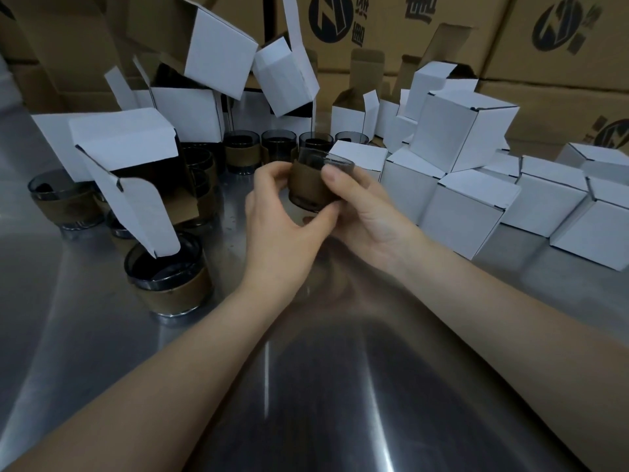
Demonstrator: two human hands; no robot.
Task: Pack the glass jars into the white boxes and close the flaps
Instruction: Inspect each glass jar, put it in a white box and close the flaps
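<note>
Both hands hold 1 glass jar (307, 178) just above the middle of the tabletop (306, 386). The left hand (279, 216) curls fingers and thumb round its brown sleeve (303, 189) and base. The right hand (371, 212) cups the far side, thumb pressed on the rim. The jar looks tilted. Closed white boxes (469, 212) crowd the right side. Open white boxes (126, 137) lean loosely along the left side and far edge, 1 flap (143, 216) resting in a standing jar (166, 274).

Likely risks: smooth glass slipping onto the tabletop, or a reach for an open box toppling the leaning ones onto the jars beneath.
</note>
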